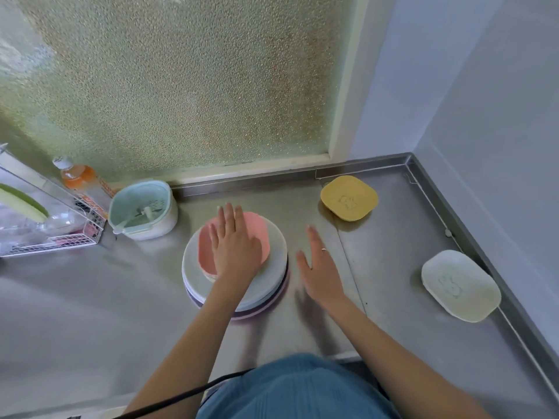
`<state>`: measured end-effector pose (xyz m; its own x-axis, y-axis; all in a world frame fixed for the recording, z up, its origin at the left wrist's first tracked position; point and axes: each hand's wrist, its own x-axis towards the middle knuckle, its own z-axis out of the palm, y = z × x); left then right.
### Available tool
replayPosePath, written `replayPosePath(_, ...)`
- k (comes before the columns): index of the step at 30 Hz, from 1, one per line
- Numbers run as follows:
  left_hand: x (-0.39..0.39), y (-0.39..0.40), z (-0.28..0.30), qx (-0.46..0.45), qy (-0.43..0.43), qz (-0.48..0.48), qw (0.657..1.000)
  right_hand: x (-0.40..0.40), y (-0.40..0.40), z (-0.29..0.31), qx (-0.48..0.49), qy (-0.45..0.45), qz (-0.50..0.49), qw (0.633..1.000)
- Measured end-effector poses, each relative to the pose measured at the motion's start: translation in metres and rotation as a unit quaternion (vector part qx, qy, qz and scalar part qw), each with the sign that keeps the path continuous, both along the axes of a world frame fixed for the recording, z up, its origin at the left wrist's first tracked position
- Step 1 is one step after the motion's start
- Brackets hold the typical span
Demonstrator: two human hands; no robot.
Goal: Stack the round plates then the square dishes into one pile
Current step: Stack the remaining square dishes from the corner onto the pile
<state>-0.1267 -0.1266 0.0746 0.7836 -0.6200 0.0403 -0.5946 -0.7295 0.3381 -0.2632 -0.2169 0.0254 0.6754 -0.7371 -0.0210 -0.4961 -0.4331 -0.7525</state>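
A pile of round plates (272, 276), pale on top and purple at the bottom, stands mid-counter. A pink square dish (257, 231) lies on top of it. My left hand (234, 246) rests flat on the pink dish, fingers spread. My right hand (317, 267) hovers open just right of the pile, holding nothing, a ring on one finger. A yellow square dish (349, 197) sits at the back right. A pale white-green square dish (459, 285) lies at the right edge of the counter.
A mint strainer bowl (142, 210) stands left of the pile. Further left are a wire rack (60, 234) and an orange bottle (78, 176). Frosted window behind, raised steel counter rim (447, 207) and wall at the right. A black cable (181, 397) crosses near my body.
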Motion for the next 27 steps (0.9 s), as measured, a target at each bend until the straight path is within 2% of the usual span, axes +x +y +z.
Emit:
replayPosePath(4, -0.036, -0.040, 0.005, -0.024, 0.002, -0.121, 0.992, -0.052, -0.030, -0.015, -0.066, 0.071, -0.149, 0.984)
replayPosePath(7, -0.067, -0.065, -0.004, 0.020, 0.018, -0.199, 0.980, -0.095, -0.050, -0.021, -0.075, 0.155, -0.245, 0.954)
replayPosePath(11, -0.104, -0.087, -0.020, 0.094, 0.058, -0.292, 0.950, -0.143, -0.065, -0.030, -0.042, 0.256, -0.308, 0.915)
replayPosePath(15, -0.131, -0.095, -0.034, 0.152, 0.076, -0.355, 0.919, -0.170, -0.066, -0.040, 0.002, 0.311, -0.318, 0.896)
replayPosePath(19, -0.143, -0.095, -0.039, 0.169, 0.085, -0.384, 0.904, -0.184, -0.063, -0.044, -0.039, 0.333, -0.314, 0.888)
replayPosePath(23, -0.145, -0.098, -0.039, 0.171, 0.104, -0.389, 0.899, -0.192, -0.066, -0.046, -0.049, 0.313, -0.297, 0.901)
replayPosePath(27, -0.140, -0.100, -0.039, 0.123, 0.186, -0.343, 0.912, -0.184, -0.064, -0.041, -0.112, 0.248, -0.270, 0.923)
